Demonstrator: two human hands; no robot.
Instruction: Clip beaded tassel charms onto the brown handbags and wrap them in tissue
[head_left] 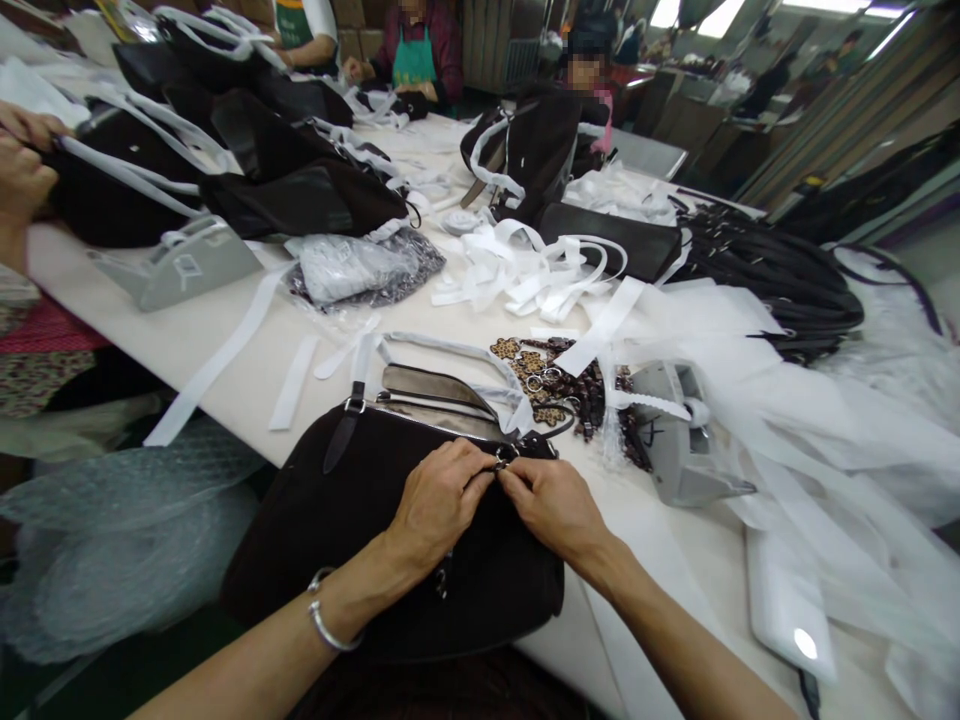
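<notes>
A black handbag lies before me at the table's front edge, with its zip along the top and grey-brown lining showing behind it. My left hand and my right hand meet at the bag's upper right end. Both are closed, fingertips pinching around a small silver metal clasp on the strap end; its exact shape is partly hidden. The handle, wrapped in white, lies behind the bag. A leather strap tab with a buckle hangs at its left. A dark dangling piece shows below my left hand.
Leopard-print flower charms lie behind the bag, beside a grey tape dispenser. White strips litter the table. More black bags are piled at left. A co-worker's hands show at far left. Bubble wrap sits below left.
</notes>
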